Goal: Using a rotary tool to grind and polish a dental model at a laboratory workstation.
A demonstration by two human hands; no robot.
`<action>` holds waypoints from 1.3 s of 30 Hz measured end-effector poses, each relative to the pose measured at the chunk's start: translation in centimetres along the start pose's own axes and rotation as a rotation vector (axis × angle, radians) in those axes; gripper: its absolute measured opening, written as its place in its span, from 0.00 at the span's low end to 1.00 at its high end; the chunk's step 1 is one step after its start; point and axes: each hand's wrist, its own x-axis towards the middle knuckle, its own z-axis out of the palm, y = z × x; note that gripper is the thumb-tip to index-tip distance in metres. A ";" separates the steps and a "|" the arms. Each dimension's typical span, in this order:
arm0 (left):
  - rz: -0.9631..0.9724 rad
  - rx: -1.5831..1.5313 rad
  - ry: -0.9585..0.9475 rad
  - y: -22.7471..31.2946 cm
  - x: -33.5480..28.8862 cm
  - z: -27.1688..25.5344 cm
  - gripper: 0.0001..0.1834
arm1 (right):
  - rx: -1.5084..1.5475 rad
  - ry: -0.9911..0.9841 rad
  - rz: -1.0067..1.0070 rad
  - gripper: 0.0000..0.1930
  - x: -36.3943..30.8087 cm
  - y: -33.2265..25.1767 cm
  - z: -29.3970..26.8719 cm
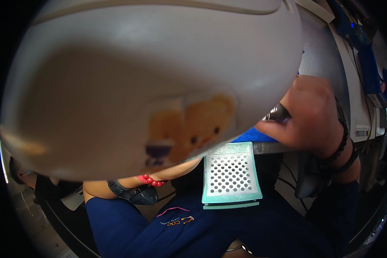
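My right hand point(309, 116) is closed round a dark, pen-shaped handpiece point(279, 113) with a shiny metal collar, its front end passing behind a big white rounded cover. Only the wrist and heel of my left hand point(182, 168) show, below that cover; its fingers are hidden, and so is anything they hold. The white cover point(94, 86) bears a bear sticker point(202, 124) and fills the upper left, very close. Under both hands a blue cloth or mat point(256, 135) shows in part at the table edge.
A pale green framed plate with many round holes point(230, 174) juts from the table edge toward my body. The grey tabletop point(327, 56) runs along the right. Beyond it are a blue box point(374, 73) and a hanging cable point(369, 112). Another person's arm point(28, 178) shows far left.
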 end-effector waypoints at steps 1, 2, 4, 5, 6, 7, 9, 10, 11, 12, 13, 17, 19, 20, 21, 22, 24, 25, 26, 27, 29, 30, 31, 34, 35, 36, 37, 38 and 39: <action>0.003 0.037 -0.009 0.2 0.1 -0.1 0.05 | 0.016 0.011 0.035 0.13 0.1 0.2 -0.1; 0.003 0.074 -0.015 0.5 0.0 -0.1 0.06 | 0.031 0.022 0.071 0.12 0.3 0.4 -0.1; -0.010 0.134 -0.013 0.7 0.0 -0.4 0.06 | 0.043 0.049 0.123 0.11 0.6 1.5 0.1; -0.020 0.169 -0.008 0.8 0.0 -0.5 0.06 | 0.054 0.075 0.177 0.10 0.7 2.2 0.3; -0.030 0.201 -0.007 0.9 0.0 -0.5 0.07 | 0.053 0.076 0.181 0.10 0.7 2.7 0.5; -0.040 0.237 -0.001 0.8 0.0 -0.7 0.07 | -0.024 0.083 0.187 0.10 0.7 3.3 0.9; -0.063 0.302 0.011 0.9 0.0 -0.8 0.07 | -0.099 0.039 0.226 0.10 0.6 3.6 0.9; -0.071 0.325 0.014 0.8 0.0 -0.8 0.08 | -0.097 0.041 0.227 0.10 0.6 3.6 1.0; -0.081 0.343 0.018 0.8 0.0 -0.9 0.08 | -0.157 0.082 0.160 0.12 0.6 3.6 1.2; -0.093 0.361 0.020 0.7 0.1 -0.8 0.08 | -0.218 0.121 0.094 0.15 0.7 3.7 1.3; -0.095 0.366 0.018 0.6 0.1 -0.8 0.09 | -0.217 0.121 0.095 0.15 0.6 3.7 1.2; -0.090 0.364 0.026 0.6 0.0 -0.8 0.09 | -0.115 0.103 0.090 0.15 0.9 2.4 -0.2; -0.075 0.344 0.026 0.7 0.0 -0.6 0.09 | -0.084 0.192 0.017 0.15 0.9 1.4 -0.1; -0.070 0.333 0.025 0.7 0.1 -0.4 0.09 | 0.019 0.144 -0.036 0.15 0.8 1.0 0.2; -0.060 0.323 0.020 0.8 0.2 -0.2 0.09 | 0.119 0.093 -0.087 0.14 0.6 0.9 0.5; -0.052 0.314 0.020 0.7 0.3 -0.1 0.09 | 0.121 0.090 -0.084 0.14 0.4 1.0 0.8; -0.041 0.303 0.020 0.8 0.5 0.1 0.09 | 0.151 -0.106 -0.084 0.12 0.3 1.1 1.4; -0.043 0.304 0.024 0.7 0.5 0.0 0.09 | 0.154 -0.104 -0.087 0.12 0.4 1.0 1.5; -0.044 0.306 0.022 0.8 0.4 -0.1 0.09 | 0.185 -0.017 -0.072 0.11 0.4 0.9 1.5; -0.044 0.305 0.021 0.8 0.5 0.0 0.09 | 0.214 0.067 -0.058 0.10 0.4 0.9 1.5; -0.036 0.298 0.024 0.8 0.6 0.0 0.09 | 0.242 0.150 -0.045 0.09 0.4 0.8 1.2; -0.039 0.297 0.021 0.7 0.8 0.2 0.09 | 0.309 0.119 -0.014 0.11 0.5 0.7 0.5; -0.038 0.286 0.021 0.6 0.8 0.2 0.09 | 0.374 0.087 0.018 0.14 0.5 0.6 0.3; -0.045 0.303 0.020 1.4 1.0 0.3 0.09 | 0.386 0.164 -0.043 0.17 0.6 0.1 0.1; -0.043 0.311 0.023 1.8 1.1 0.2 0.09 | 0.391 0.168 -0.049 0.17 0.7 0.0 -0.1; -0.046 0.313 0.024 1.7 1.1 0.4 0.09 | 0.396 0.166 -0.053 0.18 0.6 0.0 0.0; -0.047 0.313 0.025 1.3 1.1 0.2 0.09 | 0.401 0.165 -0.057 0.18 0.7 0.0 0.0; 0.033 0.262 0.014 0.5 1.1 0.0 0.08 | 0.402 0.164 -0.058 0.18 0.8 0.0 0.0; 0.114 0.204 0.001 0.2 1.3 0.0 0.08 | 0.406 0.166 -0.061 0.18 0.8 0.0 0.1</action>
